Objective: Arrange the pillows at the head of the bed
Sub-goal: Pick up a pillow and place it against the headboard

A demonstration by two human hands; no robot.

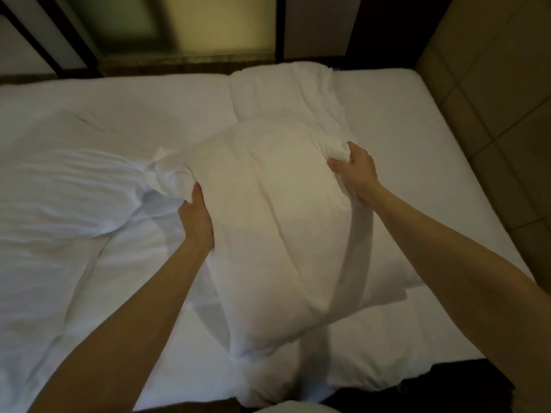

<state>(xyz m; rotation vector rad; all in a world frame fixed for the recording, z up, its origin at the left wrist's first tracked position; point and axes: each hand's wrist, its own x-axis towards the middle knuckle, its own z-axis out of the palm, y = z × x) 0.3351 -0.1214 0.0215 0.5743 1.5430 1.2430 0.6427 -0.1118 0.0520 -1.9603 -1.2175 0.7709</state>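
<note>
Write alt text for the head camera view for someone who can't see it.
Two bare hands grip a large white pillow over a white bed, the left hand bunching its left edge and the right hand clutching its far right corner. A second white pillow lies beyond it, with a tan padded headboard at right.

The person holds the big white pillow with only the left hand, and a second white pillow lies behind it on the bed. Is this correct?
Not quite. In the head view both hands grip the big white soft pillow: left hand and right hand. The second white pillow does lie behind it on the white bed.
</note>
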